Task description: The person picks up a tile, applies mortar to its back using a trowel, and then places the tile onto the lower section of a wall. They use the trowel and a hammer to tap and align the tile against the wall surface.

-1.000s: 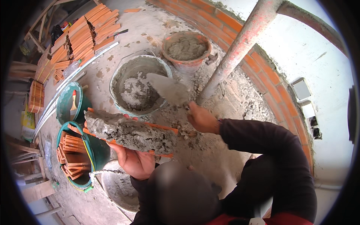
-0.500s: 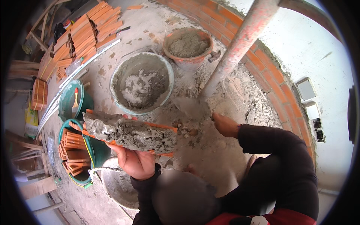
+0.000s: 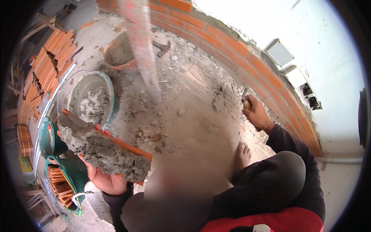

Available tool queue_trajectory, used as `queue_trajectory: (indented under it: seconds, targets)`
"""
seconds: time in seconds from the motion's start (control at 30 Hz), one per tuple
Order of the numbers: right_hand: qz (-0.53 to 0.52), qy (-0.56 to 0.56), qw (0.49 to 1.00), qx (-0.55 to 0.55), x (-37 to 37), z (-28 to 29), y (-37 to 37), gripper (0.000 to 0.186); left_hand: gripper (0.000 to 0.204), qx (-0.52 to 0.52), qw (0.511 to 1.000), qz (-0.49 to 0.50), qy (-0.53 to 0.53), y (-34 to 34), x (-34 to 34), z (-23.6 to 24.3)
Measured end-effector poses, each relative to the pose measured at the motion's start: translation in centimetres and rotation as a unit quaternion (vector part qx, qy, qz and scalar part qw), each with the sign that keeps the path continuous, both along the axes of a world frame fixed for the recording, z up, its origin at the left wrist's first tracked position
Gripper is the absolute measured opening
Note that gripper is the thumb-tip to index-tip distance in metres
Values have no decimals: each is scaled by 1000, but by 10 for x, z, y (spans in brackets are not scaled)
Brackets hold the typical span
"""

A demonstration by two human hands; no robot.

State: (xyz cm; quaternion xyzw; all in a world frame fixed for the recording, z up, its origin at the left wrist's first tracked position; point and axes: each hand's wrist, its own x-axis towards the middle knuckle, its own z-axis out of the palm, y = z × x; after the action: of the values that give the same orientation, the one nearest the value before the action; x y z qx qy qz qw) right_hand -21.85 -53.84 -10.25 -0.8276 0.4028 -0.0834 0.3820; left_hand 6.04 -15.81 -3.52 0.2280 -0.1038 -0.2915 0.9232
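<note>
My left hand (image 3: 106,181) is closed around a flat orange brick tile (image 3: 135,150) from beneath, its fingertips showing over the far edge. Thick wet grey mortar (image 3: 102,149) coats the tile's upper face. Over to the right, my right hand (image 3: 257,114) grips a trowel by its handle (image 3: 246,103), close to the foot of the low wall. The trowel's blade is hard to make out against the grey rubble. A strip of orange brick facing (image 3: 247,52) runs along the base of the white wall, just beyond that hand.
A basin of mortar (image 3: 112,106) stands beyond the tile, with a second mortar tub (image 3: 127,63) behind it. A red-and-white pole (image 3: 140,42) rises before that tub; a hammer (image 3: 161,48) lies alongside. Green buckets (image 3: 79,176), one holding tiles, stand left. Tile stacks (image 3: 48,62) lie far left.
The view has swung right. My right hand has carried the trowel from beside the basin to the foot of the wall. My left hand still holds the mortar-covered tile, now more tilted.
</note>
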Motion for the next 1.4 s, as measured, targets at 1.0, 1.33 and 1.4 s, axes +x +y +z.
queue_trajectory:
  seconds: [1.0,1.33,1.4]
  targets:
    - [-73,-368,917,138,-95,-11,-89,14,63,109,944,-306,58,-345,-59,13]
    - [-12,-246,957,-155,-75,88,-169,14,47,131,977,-164,30,-459,10,-83]
    - [-27,-179,968,-174,-65,100,-177,14,48,134,975,-165,57,-480,23,-98]
